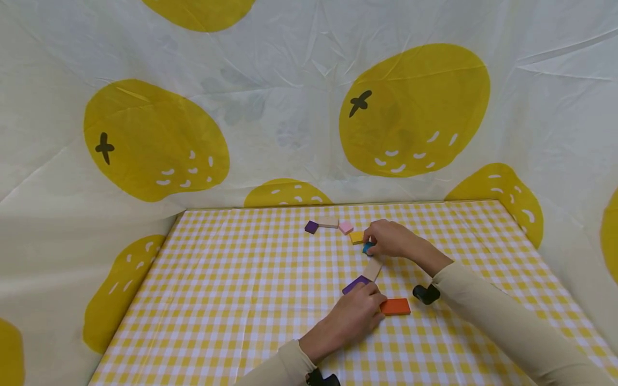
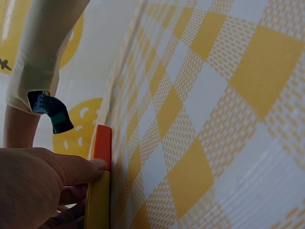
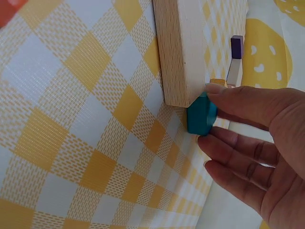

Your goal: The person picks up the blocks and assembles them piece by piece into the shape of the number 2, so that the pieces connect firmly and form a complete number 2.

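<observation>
My right hand pinches a small teal block between thumb and fingers, against the end of a plain wooden block. A yellow block lies just beyond that hand. Nearer the front, my left hand has its thumb at the seam where an orange block meets another yellow block, fingers curled on the far side. In the head view the hand mostly hides this second yellow block. A purple block lies just above the left hand, touching the plain wooden block's lower end.
The line of blocks curves on to a pink block, a pale wooden block and a small purple block at the back. They lie flat on a table with a yellow-checked cloth. A fruit-print sheet hangs behind the table.
</observation>
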The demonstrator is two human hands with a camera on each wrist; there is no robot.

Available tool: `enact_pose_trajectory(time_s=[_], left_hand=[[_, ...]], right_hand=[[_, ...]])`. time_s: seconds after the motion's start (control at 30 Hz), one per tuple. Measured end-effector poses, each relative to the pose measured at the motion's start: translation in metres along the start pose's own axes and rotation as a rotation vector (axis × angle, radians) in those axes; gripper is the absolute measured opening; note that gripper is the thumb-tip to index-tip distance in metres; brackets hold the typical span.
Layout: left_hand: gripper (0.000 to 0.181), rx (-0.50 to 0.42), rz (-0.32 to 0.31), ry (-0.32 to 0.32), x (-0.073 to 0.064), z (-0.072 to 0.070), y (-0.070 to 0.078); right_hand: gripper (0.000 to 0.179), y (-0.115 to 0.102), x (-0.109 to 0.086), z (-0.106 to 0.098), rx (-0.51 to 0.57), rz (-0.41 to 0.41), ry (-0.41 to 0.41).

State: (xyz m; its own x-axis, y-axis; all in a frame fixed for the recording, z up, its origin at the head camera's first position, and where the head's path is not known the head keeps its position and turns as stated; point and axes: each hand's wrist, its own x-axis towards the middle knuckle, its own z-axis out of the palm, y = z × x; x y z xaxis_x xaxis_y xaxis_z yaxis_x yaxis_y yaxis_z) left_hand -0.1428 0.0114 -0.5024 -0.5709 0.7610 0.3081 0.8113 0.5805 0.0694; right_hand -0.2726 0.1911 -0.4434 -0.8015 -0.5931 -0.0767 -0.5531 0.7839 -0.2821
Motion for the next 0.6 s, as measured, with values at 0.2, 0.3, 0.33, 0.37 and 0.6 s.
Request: enact_pose_trajectory(time_s=[0.2,0.3,0.33,0.37,0.6], left_hand=[[0.024,-0.003,0.001,-0.012,-0.0001,-0.0001,0.0005],[0.024,0.000,0.001,-0.012,0.0000,0.0000,0.0007],[0.024,0.003,0.001,-0.011,0.0000,-0.0001,0.0008],[0.023,0.003,0.000,-0.011,-0.0001,0.0000,0.0009],[0.021,0.007,-0.003,-0.006,0.0004,-0.0007,0.0009]], right_hand=[[0.014,0.0035,-0.0022,-0.0004,0.033,0.040,0.021],[0.015,0.0050,-0.0033,-0.0003,0.029,0.040,0.023],[0.016,0.0054,-0.0035,-0.0003,0.028,0.043,0.021],[0.016,0.0059,-0.0038,-0.0001,0.028,0.046,0.021],[0.017,0.0066,-0.0056,0.0005,0.085,0.077,0.027]])
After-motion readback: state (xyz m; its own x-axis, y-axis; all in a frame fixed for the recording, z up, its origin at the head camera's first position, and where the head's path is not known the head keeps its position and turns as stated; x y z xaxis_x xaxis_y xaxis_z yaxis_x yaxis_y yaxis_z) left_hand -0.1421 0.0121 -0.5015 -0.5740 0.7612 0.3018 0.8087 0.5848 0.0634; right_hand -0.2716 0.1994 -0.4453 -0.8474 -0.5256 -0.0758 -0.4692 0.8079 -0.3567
